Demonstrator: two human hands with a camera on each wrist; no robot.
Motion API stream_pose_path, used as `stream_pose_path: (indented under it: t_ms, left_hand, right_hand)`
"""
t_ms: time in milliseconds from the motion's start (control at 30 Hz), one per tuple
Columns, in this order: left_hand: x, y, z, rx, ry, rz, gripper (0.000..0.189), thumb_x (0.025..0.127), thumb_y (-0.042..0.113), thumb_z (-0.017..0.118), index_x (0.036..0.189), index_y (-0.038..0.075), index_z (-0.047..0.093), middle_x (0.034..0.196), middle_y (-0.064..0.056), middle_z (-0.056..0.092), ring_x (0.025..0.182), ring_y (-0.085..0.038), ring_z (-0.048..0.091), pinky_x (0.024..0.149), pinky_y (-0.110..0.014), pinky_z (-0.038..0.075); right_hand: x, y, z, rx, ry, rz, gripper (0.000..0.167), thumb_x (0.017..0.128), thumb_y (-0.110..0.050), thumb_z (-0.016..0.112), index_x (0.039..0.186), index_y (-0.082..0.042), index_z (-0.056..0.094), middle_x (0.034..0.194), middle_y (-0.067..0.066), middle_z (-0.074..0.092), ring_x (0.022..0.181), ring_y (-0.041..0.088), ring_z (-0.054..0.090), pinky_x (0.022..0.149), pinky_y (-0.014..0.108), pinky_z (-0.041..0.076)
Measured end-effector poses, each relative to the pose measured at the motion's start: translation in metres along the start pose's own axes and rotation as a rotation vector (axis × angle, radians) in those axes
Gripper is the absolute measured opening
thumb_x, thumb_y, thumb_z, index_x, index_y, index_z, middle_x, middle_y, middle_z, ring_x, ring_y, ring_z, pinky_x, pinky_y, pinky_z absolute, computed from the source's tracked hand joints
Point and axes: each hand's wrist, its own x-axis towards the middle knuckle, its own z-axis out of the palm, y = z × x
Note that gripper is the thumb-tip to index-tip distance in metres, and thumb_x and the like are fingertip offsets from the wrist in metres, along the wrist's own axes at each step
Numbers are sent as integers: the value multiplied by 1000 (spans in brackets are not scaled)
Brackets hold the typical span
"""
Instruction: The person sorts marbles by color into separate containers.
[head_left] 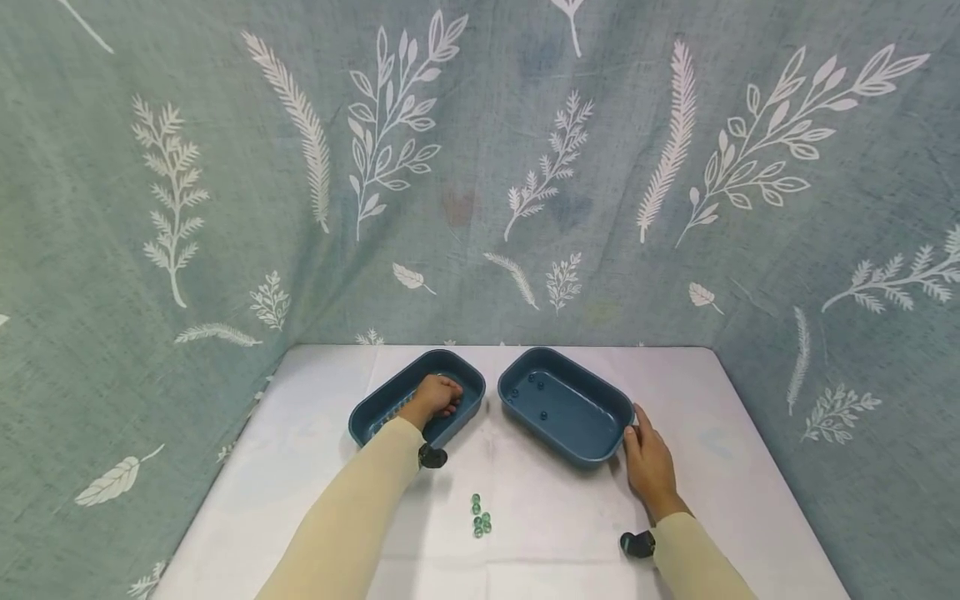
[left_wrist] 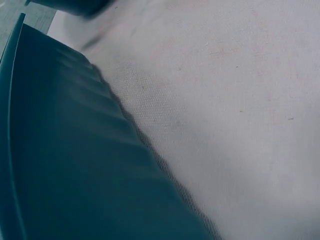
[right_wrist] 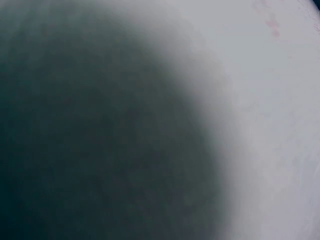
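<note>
1. L hand (head_left: 435,395): in blue rounded-rectangular tray, prob. plastic (head_left: 397,383); fingers look curled in, can't tell if they're on anything.
2. R hand (head_left: 651,460): fingers at near R end of 2nd blue rounded-rectangular tray (head_left: 577,410), fairly straight, not clamped. Prob. light, stiff; best held by rim.
3. Clear green glass-like marbles (head_left: 477,522): loose on white cloth (head_left: 540,542), near side of trays. Prob. hard, slick, roll easily; pinch singly, mid-height.
4. Small dark balls (head_left: 543,415): in R tray, prob. similar.

Heavy blur in right wrist view
</note>
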Motion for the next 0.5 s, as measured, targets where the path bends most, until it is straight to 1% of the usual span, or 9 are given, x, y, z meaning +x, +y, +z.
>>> stream_pose_path:
  t_ms: [167,300,367,500]
  left_hand:
    - [-2,3,2,42,37,4,12,95,9,61,93,2,72,79,-9,66,61,-18,62,53,-29,54]
    - [-1,0,4,58,61,-5,12,94,10,63,95,2,72,81,-9,67,61,-17,62,53,-27,54]
    - [1,-2,5,63,65,5,13,94,10,63,96,1,72,81,-10,66,61,-17,62,52,-27,53]
    - [2,-5,5,58,53,64,15,95,11,63,99,-1,72,82,-11,66,61,-18,61,52,-27,53]
  right_hand:
    - [0,-2,0,-11,-19,27,54,106,-39,31,155,-17,26,129,23,56,119,43,50,102,60,36]
    - [-1,0,1,-7,-13,14,53,106,-38,33,154,-16,28,128,23,56,118,43,51,101,60,37]
    - [-1,1,1,-6,-5,-2,53,106,-38,34,154,-15,30,127,24,57,117,43,52,100,60,38]
    - [0,2,0,-9,0,-11,52,106,-37,34,153,-14,30,127,24,57,117,43,52,100,59,38]
